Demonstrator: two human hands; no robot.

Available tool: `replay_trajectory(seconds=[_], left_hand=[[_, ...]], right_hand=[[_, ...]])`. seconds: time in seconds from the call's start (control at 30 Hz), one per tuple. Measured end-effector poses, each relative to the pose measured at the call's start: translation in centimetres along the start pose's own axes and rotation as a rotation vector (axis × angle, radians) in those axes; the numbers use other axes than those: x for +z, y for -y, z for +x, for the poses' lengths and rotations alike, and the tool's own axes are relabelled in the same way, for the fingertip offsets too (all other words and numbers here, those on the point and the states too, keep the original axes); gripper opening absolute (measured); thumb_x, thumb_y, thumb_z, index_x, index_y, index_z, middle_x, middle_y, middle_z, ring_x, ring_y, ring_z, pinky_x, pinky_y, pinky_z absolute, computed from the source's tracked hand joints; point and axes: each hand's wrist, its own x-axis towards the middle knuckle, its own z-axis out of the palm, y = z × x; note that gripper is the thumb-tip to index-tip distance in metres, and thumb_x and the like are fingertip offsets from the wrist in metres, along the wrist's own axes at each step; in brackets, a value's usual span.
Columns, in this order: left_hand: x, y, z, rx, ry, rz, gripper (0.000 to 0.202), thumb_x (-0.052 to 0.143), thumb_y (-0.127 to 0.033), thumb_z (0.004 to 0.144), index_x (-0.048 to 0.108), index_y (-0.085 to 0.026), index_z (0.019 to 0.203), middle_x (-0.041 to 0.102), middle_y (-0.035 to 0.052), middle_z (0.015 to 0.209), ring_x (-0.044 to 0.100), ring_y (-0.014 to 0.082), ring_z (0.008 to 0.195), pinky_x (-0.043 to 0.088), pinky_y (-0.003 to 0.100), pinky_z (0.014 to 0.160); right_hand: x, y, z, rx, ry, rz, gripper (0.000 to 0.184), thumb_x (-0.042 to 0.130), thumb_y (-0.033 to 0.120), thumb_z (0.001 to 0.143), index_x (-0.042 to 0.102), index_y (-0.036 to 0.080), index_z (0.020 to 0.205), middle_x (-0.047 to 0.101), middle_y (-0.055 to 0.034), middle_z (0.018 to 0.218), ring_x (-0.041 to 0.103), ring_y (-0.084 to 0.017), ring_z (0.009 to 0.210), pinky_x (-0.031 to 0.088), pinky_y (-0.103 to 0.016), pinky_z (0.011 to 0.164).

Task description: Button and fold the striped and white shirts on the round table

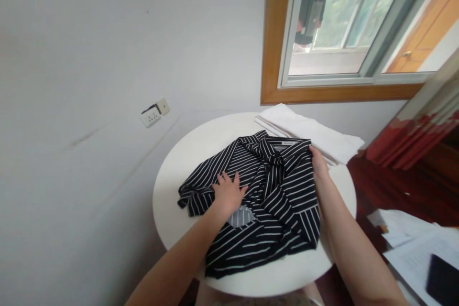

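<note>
Left of the table (pixel 294 270), a wall socket (pixel 151 116). Rests the left hand (pixel 228 193) on the striped shirt (pixel 265 213) lying mid-table, with fingers spread wide, likely to keep the cloth flat. Touches the shirt's edge with the right hand (pixel 319 163) near the table's right side, perhaps to steady it; cannot tell the grip, with most fingers hidden. At the table's far right, folded white cloth (pixel 311 129), perhaps for elbow room. Too small to read: collar label (pixel 289 143), then print on papers (pixel 423 248) right of the table.
</note>
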Motion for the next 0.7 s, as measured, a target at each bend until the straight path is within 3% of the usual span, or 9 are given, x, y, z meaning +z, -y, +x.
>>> replay_trajectory(seconds=[0.07, 0.17, 0.27, 0.33, 0.37, 0.43, 0.5, 0.57, 0.7], left_hand=[[-0.9, -1.2, -3.4, 0.023, 0.067, 0.087, 0.061, 0.042, -0.045, 0.091, 0.040, -0.012, 0.143, 0.050, 0.0323, 0.129, 0.052, 0.0438, 0.116, 0.049, 0.052, 0.080], [-2.2, -1.7, -7.6, 0.103, 0.176, 0.121, 0.052, 0.045, -0.033, 0.091, 0.051, -0.002, 0.132, 0.067, 0.0269, 0.096, 0.065, 0.0351, 0.091, 0.051, 0.043, 0.074], [-4.4, -1.2, -8.9, 0.253, 0.243, 0.100, 0.043, 0.044, -0.040, 0.091, 0.071, -0.008, 0.101, 0.070, 0.0201, 0.085, 0.067, 0.0324, 0.086, 0.051, 0.041, 0.075], [-6.1, -0.8, -7.3, 0.334, 0.164, 0.065, 0.053, 0.035, -0.049, 0.093, 0.072, -0.012, 0.085, 0.070, 0.0178, 0.082, 0.067, 0.0310, 0.084, 0.051, 0.041, 0.076], [-6.7, -0.6, -5.8, 0.343, 0.065, 0.030, 0.057, 0.030, -0.050, 0.094, 0.072, -0.012, 0.086, 0.070, 0.0170, 0.083, 0.067, 0.0299, 0.084, 0.050, 0.041, 0.077], [-7.1, -0.2, -2.1, 0.327, -0.172, -0.084, 0.051, 0.033, -0.050, 0.094, 0.067, -0.012, 0.101, 0.069, 0.0160, 0.094, 0.065, 0.0286, 0.093, 0.049, 0.041, 0.084], [-6.0, 0.2, 1.8, 0.342, -0.366, -0.204, 0.055, 0.056, -0.051, 0.084, 0.058, -0.008, 0.118, 0.062, 0.0196, 0.117, 0.055, 0.0310, 0.114, 0.044, 0.042, 0.097], [-4.1, 0.7, 4.9, 0.406, -0.383, -0.371, 0.059, 0.067, -0.048, 0.076, 0.058, -0.008, 0.118, 0.059, 0.0187, 0.123, 0.052, 0.0305, 0.117, 0.040, 0.043, 0.102], [-1.9, 1.9, 7.3, 0.638, -0.257, -0.769, 0.030, 0.057, -0.035, 0.083, 0.066, -0.014, 0.103, 0.066, 0.0094, 0.112, 0.059, 0.0232, 0.106, 0.043, 0.038, 0.101]], right_hand=[[-0.6, 0.5, 0.3, 0.051, -0.001, 0.018, 0.022, 0.055, 0.039, 0.083, 0.061, 0.018, 0.083, 0.065, -0.0012, 0.064, 0.065, -0.018, 0.066, 0.058, -0.031, 0.065], [-0.4, 0.9, 0.0, 0.169, 0.056, 0.039, 0.023, 0.052, 0.036, 0.085, 0.063, 0.016, 0.088, 0.068, -0.0035, 0.070, 0.067, -0.019, 0.072, 0.059, -0.033, 0.070], [0.4, 1.3, -0.6, 0.238, 0.181, 0.046, 0.023, 0.052, 0.033, 0.086, 0.064, 0.016, 0.095, 0.071, -0.0048, 0.082, 0.068, -0.019, 0.081, 0.058, -0.034, 0.080], [1.2, 1.8, -0.9, 0.201, 0.274, 0.025, 0.020, 0.056, 0.031, 0.085, 0.064, 0.018, 0.099, 0.072, -0.0034, 0.091, 0.067, -0.018, 0.089, 0.055, -0.033, 0.088], [1.6, 2.2, -1.0, 0.162, 0.325, 0.005, 0.020, 0.058, 0.029, 0.084, 0.064, 0.020, 0.100, 0.071, -0.0023, 0.095, 0.067, -0.017, 0.092, 0.053, -0.032, 0.092], [2.4, 2.9, -1.3, 0.071, 0.436, -0.048, 0.020, 0.061, 0.030, 0.082, 0.064, 0.022, 0.101, 0.070, -0.0006, 0.101, 0.065, -0.017, 0.099, 0.049, -0.032, 0.098], [3.3, 3.6, -1.6, -0.009, 0.539, -0.101, 0.024, 0.062, 0.036, 0.082, 0.063, 0.023, 0.101, 0.069, -0.0002, 0.103, 0.063, -0.018, 0.102, 0.047, -0.033, 0.099], [4.0, 4.1, -2.0, -0.069, 0.607, -0.138, 0.029, 0.063, 0.043, 0.080, 0.062, 0.024, 0.102, 0.068, -0.0002, 0.103, 0.061, -0.019, 0.102, 0.047, -0.033, 0.097], [4.5, 4.9, -2.4, -0.187, 0.627, -0.212, 0.032, 0.061, 0.052, 0.079, 0.058, 0.023, 0.093, 0.065, 0.0021, 0.090, 0.060, -0.016, 0.088, 0.048, -0.029, 0.085]])
